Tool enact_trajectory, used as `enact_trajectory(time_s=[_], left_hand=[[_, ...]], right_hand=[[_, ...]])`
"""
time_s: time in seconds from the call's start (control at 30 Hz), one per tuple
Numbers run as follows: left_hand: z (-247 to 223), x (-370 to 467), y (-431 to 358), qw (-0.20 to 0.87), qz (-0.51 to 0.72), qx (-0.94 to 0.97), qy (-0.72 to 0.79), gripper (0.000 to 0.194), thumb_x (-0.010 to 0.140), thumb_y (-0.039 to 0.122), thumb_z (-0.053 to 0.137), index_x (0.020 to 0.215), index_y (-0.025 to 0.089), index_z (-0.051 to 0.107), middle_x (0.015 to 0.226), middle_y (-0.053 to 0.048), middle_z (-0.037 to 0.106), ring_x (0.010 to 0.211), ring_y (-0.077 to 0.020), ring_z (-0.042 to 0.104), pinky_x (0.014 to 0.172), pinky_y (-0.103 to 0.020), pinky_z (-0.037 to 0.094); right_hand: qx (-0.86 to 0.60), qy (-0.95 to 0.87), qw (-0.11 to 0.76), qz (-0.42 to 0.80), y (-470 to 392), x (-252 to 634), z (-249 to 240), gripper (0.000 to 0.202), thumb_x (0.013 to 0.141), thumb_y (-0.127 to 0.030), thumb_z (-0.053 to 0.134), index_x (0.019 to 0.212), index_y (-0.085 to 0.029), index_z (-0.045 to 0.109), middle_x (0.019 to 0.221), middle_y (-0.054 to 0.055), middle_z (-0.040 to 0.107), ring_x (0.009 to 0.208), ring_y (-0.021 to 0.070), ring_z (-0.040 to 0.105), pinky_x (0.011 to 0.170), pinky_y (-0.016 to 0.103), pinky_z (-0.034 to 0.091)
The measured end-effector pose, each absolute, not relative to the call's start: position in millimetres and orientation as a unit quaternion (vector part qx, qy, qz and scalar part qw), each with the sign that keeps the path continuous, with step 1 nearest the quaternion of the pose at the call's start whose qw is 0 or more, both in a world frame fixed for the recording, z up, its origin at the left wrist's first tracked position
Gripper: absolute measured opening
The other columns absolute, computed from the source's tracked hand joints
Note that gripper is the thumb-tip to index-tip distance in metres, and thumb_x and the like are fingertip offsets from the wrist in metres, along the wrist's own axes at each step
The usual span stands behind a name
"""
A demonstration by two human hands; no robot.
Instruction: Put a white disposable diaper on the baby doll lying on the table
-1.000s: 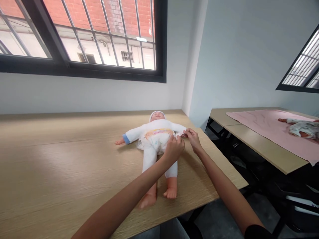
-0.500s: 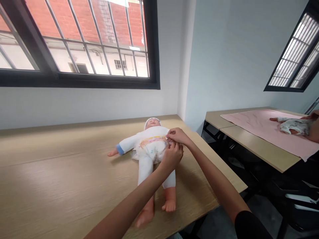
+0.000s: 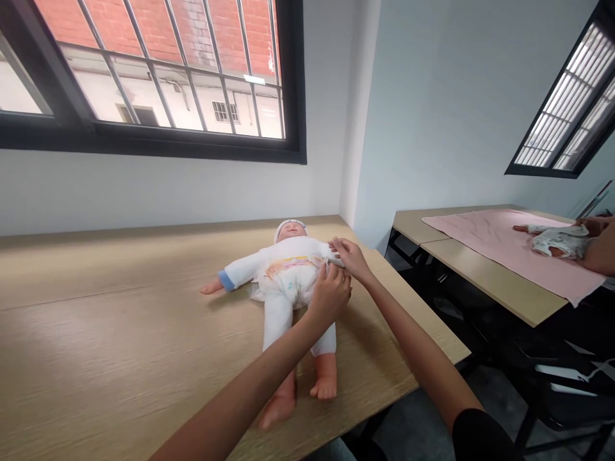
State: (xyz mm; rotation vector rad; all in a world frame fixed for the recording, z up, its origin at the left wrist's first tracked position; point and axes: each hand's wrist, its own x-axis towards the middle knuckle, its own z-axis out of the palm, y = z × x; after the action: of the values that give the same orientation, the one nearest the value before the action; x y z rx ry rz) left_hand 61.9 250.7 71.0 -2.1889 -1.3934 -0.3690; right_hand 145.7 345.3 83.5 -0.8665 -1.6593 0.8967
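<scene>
A baby doll in a white outfit and cap lies on its back on the wooden table, head toward the wall and bare feet toward me. Around its hips is a white diaper with an orange and pink printed waistband. My left hand is closed at the diaper's right-hand side, its fingers bent over the edge. Just above it, my right hand has its fingers apart beside the doll's waist and sleeve. The doll's arm on that side is mostly hidden behind my hands.
The table stands against a wall below a barred window. To the right, across a gap, a second table bears a pink cloth and another doll, with a person's arm beside it. Black chairs stand below.
My right hand has lifted slightly from the diaper's side and its fingers have spread. My left hand stays at the diaper, its fingers shifted a little. The view has tilted slightly.
</scene>
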Motion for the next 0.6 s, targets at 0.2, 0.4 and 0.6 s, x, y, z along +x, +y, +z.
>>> enact_trajectory(time_s=[0.2, 0.4, 0.6], left_hand=[[72.3, 59.6, 248.0, 0.24, -0.131, -0.768, -0.579, 0.048, 0.087, 0.035, 0.046, 0.126, 0.008, 0.054, 0.126, -0.023, 0.055, 0.119, -0.0398, 0.047, 0.099, -0.049, 0.033], [79.4, 53.6, 248.3, 0.196, -0.133, -0.776, -0.584, 0.055, 0.086, 0.043, 0.048, 0.128, 0.009, 0.053, 0.125, -0.022, 0.055, 0.116, -0.0382, 0.048, 0.098, -0.047, 0.035], [93.0, 39.9, 251.0, 0.11, -0.156, -0.801, -0.567, 0.047, 0.084, 0.039, 0.051, 0.121, 0.009, 0.057, 0.119, -0.019, 0.059, 0.112, -0.0328, 0.052, 0.096, -0.043, 0.04]], right_hand=[[-0.453, -0.65, 0.566, 0.227, 371.9, 175.8, 16.6, 0.032, 0.088, -0.045, 0.039, 0.08, -0.019, 0.057, 0.086, 0.006, 0.065, 0.073, 0.0167, 0.057, 0.072, 0.029, 0.046], [-0.465, -0.655, 0.551, 0.229, 377.2, 174.8, 2.6, 0.03, 0.089, -0.039, 0.034, 0.079, -0.021, 0.056, 0.079, 0.004, 0.063, 0.068, 0.017, 0.056, 0.07, 0.029, 0.045], [-0.525, -0.581, 0.598, 0.171, 386.9, 188.4, 5.2, 0.018, 0.081, -0.031, 0.04, 0.082, -0.019, 0.054, 0.092, 0.008, 0.062, 0.087, 0.0201, 0.056, 0.084, 0.033, 0.043]])
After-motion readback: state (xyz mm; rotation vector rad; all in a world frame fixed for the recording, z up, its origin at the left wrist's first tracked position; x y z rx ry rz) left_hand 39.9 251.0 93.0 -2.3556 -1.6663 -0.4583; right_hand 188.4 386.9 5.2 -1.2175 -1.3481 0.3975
